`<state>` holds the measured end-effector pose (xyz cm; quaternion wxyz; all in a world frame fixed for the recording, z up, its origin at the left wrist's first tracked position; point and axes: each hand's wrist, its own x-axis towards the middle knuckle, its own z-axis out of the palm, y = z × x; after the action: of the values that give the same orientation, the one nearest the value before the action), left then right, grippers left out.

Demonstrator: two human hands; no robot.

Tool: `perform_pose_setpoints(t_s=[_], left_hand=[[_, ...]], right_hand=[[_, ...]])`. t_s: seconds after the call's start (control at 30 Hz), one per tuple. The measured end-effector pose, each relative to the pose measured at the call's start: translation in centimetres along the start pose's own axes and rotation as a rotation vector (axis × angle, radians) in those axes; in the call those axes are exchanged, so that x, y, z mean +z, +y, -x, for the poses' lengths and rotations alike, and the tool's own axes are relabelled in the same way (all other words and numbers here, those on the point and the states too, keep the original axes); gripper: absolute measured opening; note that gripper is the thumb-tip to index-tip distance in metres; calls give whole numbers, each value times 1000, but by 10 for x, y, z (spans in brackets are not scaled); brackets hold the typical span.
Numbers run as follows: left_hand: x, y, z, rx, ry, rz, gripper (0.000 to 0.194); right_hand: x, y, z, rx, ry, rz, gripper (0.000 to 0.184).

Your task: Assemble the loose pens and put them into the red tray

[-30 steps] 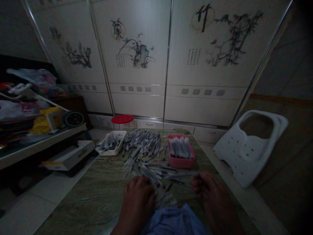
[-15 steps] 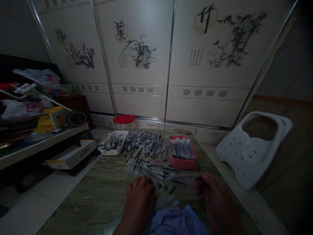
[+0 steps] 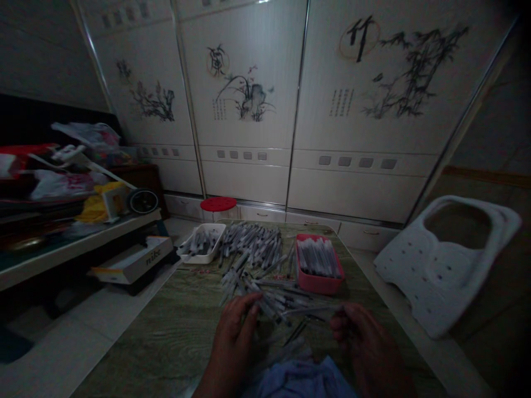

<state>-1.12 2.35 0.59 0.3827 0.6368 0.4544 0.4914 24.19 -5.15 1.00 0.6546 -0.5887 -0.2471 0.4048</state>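
1. Pink plastic tray point(image 3: 319, 286) stands at 1 o'clock from the hands, packed with slim plastic pens point(image 3: 317, 258) lying side by side, all pointing one way. It looks nearly full.
2. White plastic tray point(image 3: 211, 253) stands at 11 o'clock and holds a smaller bunch of pens lying at loose angles, so it has more room left.
3. Loose heap of pens point(image 3: 253, 246) lies at 12 o'clock on the green wood-grain tabletop point(image 3: 174, 315), spreading down towards the hands. Most of the pens in view are in this heap, outside either tray.
4. Right hand point(image 3: 365, 345) pinches a single pen point(image 3: 311, 310) between thumb and fingers, clamped near one end. The pen lies almost level, its far end pointing to 9 o'clock.
5. Left hand point(image 3: 232, 345) hangs at the heap's near edge with its fingers apart and curved. Whether its fingertips touch a pen, I cannot tell.
6. Blue cloth point(image 3: 302, 381) lies at 6 o'clock, between the forearms.
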Motion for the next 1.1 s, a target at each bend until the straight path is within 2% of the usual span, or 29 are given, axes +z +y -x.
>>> perform_pose_setpoints(t_s=[0.13, 0.23, 0.3, 0.47, 0.8, 0.97, 1.1], left_hand=[[-2, 6, -1, -359, 57, 475, 34], [-3, 4, -2, -464, 108, 699, 41], [-4, 2, -3, -482, 123, 751, 41], [-6, 1, 1, -490, 51, 759, 32], [-6, -8, 3, -470, -10, 732, 30], [-6, -8, 4, -496, 0, 711, 31], [-8, -8, 4, -510, 22, 708, 31]], right_hand=[[9, 8, 3, 23, -51, 46, 40], [21, 6, 11, -7, -48, 90, 39], [27, 4, 16, -34, -66, 158, 40], [34, 1, 19, -16, -125, 263, 43], [45, 9, 20, -18, -111, 333, 43], [51, 14, 24, -44, -102, 370, 46], [54, 8, 26, -85, -145, 401, 42]])
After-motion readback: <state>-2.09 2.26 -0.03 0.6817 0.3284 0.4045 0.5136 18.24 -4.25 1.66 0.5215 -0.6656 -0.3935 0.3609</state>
